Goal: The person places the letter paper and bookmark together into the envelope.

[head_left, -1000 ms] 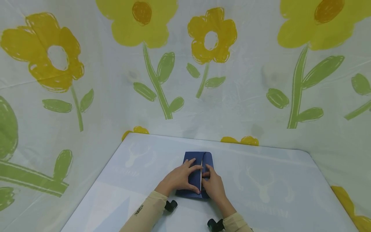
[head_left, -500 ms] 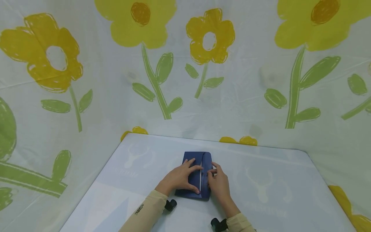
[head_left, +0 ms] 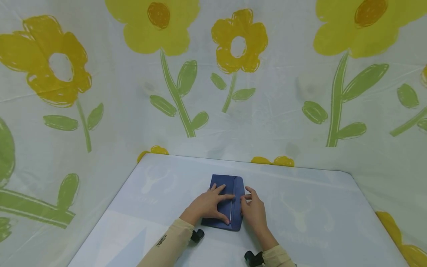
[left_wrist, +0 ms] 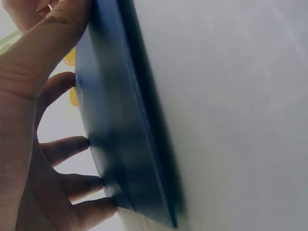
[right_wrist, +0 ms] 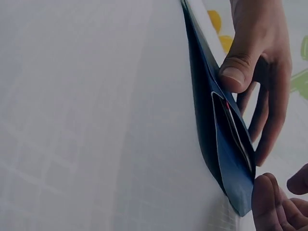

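A dark blue envelope lies on the white table, its flap unfolded to the right. A thin pale strip shows along the envelope's opening, with a sliver of something inside visible in the right wrist view. My left hand rests on the envelope with fingers spread; the thumb presses near the lower end of the opening and the index finger reaches across to its edge. At the flap's outer edge is my right hand, fingers loosely bent, the tips against or just beside the edge. No pinch on the flap shows.
The white table has faint deer-head prints. Behind it hangs a pale cloth with yellow flowers and green stems. Black wrist cameras are strapped at both cuffs.
My right hand has drawn back from the envelope's opening to the right, out to the flap's edge. The left hand stays on the envelope, its index finger slightly lower and farther right. The gap looks narrower.
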The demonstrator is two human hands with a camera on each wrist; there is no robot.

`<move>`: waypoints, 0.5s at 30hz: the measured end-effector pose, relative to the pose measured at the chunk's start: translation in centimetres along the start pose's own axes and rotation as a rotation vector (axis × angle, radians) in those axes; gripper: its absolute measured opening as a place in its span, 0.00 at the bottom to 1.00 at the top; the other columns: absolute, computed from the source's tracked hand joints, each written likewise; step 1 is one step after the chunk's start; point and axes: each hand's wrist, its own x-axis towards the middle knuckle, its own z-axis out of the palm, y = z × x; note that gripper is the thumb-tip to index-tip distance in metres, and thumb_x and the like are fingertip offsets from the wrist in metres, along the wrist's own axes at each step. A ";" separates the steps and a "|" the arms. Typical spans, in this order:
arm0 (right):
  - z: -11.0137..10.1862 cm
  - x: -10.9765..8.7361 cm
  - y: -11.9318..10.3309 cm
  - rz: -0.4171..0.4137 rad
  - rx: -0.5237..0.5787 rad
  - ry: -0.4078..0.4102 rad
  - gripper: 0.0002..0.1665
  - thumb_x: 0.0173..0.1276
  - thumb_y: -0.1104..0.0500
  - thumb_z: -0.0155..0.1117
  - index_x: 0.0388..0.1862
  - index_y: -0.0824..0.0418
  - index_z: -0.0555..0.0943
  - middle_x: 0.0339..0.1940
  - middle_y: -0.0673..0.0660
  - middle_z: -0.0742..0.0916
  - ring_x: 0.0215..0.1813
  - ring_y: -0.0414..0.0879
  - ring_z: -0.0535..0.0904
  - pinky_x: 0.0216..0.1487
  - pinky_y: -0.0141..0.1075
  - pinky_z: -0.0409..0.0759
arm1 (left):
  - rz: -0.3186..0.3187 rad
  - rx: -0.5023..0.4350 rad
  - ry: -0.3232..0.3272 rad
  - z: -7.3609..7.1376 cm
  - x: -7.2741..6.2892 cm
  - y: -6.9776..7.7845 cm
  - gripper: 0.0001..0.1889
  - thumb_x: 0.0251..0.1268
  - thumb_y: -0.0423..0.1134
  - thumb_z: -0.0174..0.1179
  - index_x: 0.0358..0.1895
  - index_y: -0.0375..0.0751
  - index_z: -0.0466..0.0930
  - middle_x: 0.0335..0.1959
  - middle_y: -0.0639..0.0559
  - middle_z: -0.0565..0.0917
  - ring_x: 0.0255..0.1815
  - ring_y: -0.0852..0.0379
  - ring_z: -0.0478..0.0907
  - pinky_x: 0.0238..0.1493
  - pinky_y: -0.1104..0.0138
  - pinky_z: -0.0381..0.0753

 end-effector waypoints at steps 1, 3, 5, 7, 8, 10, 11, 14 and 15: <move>0.0 0.0 0.0 -0.002 0.002 0.000 0.28 0.71 0.65 0.59 0.70 0.66 0.72 0.43 0.59 0.88 0.23 0.38 0.79 0.24 0.33 0.77 | -0.001 0.005 -0.003 0.0 0.0 0.0 0.51 0.39 0.77 0.70 0.74 0.75 0.66 0.81 0.47 0.58 0.79 0.32 0.53 0.66 0.41 0.71; 0.0 0.1 0.1 -0.006 0.006 -0.002 0.28 0.72 0.64 0.59 0.70 0.66 0.72 0.43 0.60 0.88 0.23 0.38 0.79 0.24 0.33 0.78 | -0.005 0.008 -0.002 0.1 0.0 0.0 0.52 0.39 0.77 0.70 0.75 0.74 0.65 0.81 0.47 0.59 0.79 0.32 0.54 0.66 0.40 0.71; -0.1 0.2 0.2 -0.012 0.008 -0.003 0.27 0.72 0.64 0.59 0.69 0.66 0.72 0.44 0.60 0.88 0.23 0.38 0.79 0.24 0.32 0.79 | -0.011 0.006 -0.003 0.2 0.0 0.0 0.53 0.40 0.77 0.70 0.76 0.71 0.64 0.81 0.47 0.60 0.79 0.32 0.53 0.67 0.40 0.70; -0.2 0.1 0.4 -0.015 -0.003 -0.005 0.27 0.72 0.64 0.59 0.69 0.66 0.73 0.44 0.60 0.88 0.24 0.38 0.79 0.25 0.32 0.79 | -0.016 -0.005 -0.007 0.5 -0.1 0.0 0.54 0.41 0.77 0.69 0.77 0.67 0.65 0.81 0.47 0.60 0.80 0.32 0.53 0.70 0.40 0.67; -0.3 0.1 0.5 -0.018 -0.015 -0.004 0.27 0.72 0.63 0.59 0.69 0.66 0.73 0.45 0.60 0.88 0.25 0.38 0.80 0.26 0.33 0.79 | -0.017 -0.008 -0.010 0.6 -0.2 0.0 0.54 0.42 0.77 0.68 0.77 0.65 0.65 0.81 0.47 0.60 0.80 0.33 0.52 0.71 0.41 0.64; -0.4 0.1 0.7 -0.023 -0.045 -0.004 0.26 0.73 0.62 0.59 0.68 0.66 0.74 0.45 0.59 0.89 0.28 0.39 0.80 0.28 0.33 0.78 | -0.019 -0.006 -0.013 0.9 -0.3 -0.1 0.51 0.47 0.78 0.65 0.77 0.61 0.66 0.81 0.48 0.60 0.81 0.35 0.51 0.75 0.42 0.58; -0.4 0.1 0.8 -0.027 -0.061 -0.004 0.26 0.73 0.61 0.59 0.68 0.66 0.75 0.46 0.59 0.89 0.29 0.39 0.81 0.29 0.34 0.78 | -0.016 -0.008 -0.007 1.1 -0.3 -0.1 0.50 0.50 0.78 0.63 0.77 0.59 0.67 0.80 0.48 0.61 0.81 0.37 0.51 0.76 0.42 0.55; -0.6 0.1 1.1 -0.035 -0.099 -0.010 0.25 0.75 0.59 0.58 0.69 0.64 0.75 0.48 0.58 0.89 0.36 0.42 0.82 0.35 0.37 0.78 | -0.011 -0.016 0.016 1.3 -0.4 -0.3 0.46 0.58 0.76 0.57 0.77 0.56 0.67 0.80 0.48 0.62 0.82 0.41 0.51 0.78 0.42 0.49; -0.6 0.1 1.2 -0.036 -0.102 -0.017 0.25 0.75 0.59 0.58 0.69 0.64 0.75 0.49 0.58 0.89 0.38 0.44 0.83 0.37 0.38 0.79 | -0.010 -0.021 0.027 1.3 -0.5 -0.3 0.45 0.61 0.76 0.56 0.77 0.55 0.67 0.80 0.49 0.63 0.82 0.42 0.52 0.78 0.43 0.49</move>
